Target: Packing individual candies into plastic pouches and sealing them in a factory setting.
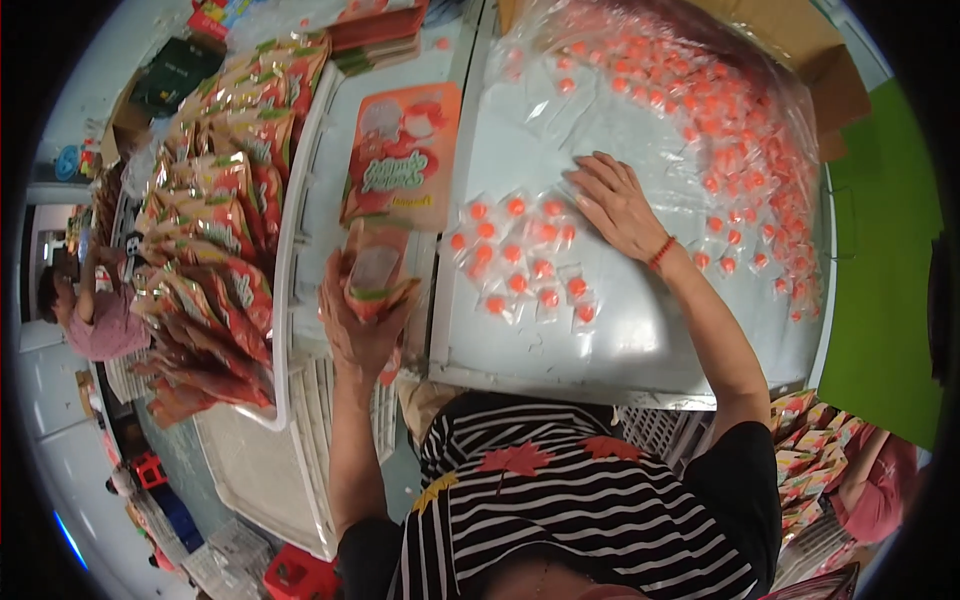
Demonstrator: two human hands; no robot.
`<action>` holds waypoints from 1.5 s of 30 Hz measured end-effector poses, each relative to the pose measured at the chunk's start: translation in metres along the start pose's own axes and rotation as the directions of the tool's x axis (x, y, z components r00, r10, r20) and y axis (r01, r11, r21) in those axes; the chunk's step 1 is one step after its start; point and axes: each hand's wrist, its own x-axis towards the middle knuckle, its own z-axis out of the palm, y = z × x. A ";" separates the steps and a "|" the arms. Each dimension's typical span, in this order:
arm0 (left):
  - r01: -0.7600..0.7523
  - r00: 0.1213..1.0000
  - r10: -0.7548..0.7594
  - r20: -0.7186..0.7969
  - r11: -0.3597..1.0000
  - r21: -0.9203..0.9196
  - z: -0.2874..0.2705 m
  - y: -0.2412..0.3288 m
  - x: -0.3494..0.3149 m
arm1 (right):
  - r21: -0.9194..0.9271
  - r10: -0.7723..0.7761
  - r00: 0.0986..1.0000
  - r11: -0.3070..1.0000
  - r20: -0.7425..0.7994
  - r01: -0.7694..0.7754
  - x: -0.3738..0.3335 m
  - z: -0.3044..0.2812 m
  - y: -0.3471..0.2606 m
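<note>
My left hand is wrapped round a small pink-orange pouch with a clear window, held upright near the front of the metal table. Just beyond it lies a flat pink pouch, possibly the top one of a stack. My right hand rests palm down on the table with fingers stretched out and holds nothing. Beside its fingertips is a loose group of small clear-wrapped red-orange sweets. A larger heap of the same sweets spreads along the far right, partly under clear plastic film.
On the left a white crate holds rows of filled pouches. More flat pouches lie at the far edge. A cardboard box stands back right. Other people work at the far left and lower right.
</note>
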 end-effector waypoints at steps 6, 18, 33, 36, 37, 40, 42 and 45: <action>-0.135 0.987 0.134 -0.086 0.991 -0.007 -0.001 0.002 0.001 | 0.064 -0.061 0.998 0.996 0.001 0.061 -0.048 0.000 -0.064; -0.445 0.893 0.435 0.112 0.890 0.097 0.008 0.029 0.010 | -0.102 -0.045 0.995 0.994 -0.085 0.036 -0.015 0.037 -0.093; -0.430 0.900 0.417 0.129 0.897 0.102 0.027 0.025 0.011 | 0.602 0.385 0.890 0.780 -0.246 -0.171 0.020 0.018 -0.111; -0.443 0.892 0.435 0.122 0.895 0.055 0.033 0.030 0.013 | 0.918 0.465 0.882 0.379 -0.077 -0.120 0.030 0.008 -0.138; -0.432 0.898 0.426 0.114 0.902 0.030 0.034 0.032 0.012 | 0.850 0.419 0.907 0.493 -0.047 -0.183 0.030 0.008 -0.138; -0.405 0.911 0.403 0.089 0.914 -0.006 0.038 0.029 0.010 | 0.617 0.349 0.936 0.748 -0.048 -0.247 0.036 -0.008 -0.155; -0.392 0.916 0.393 0.084 0.919 -0.029 0.038 0.030 0.008 | 0.251 0.224 0.964 0.951 -0.145 -0.183 0.031 -0.010 -0.159; -0.402 0.912 0.394 0.110 0.914 0.054 0.037 0.034 0.008 | 0.320 0.241 0.970 0.921 -0.022 -0.222 0.030 -0.024 -0.163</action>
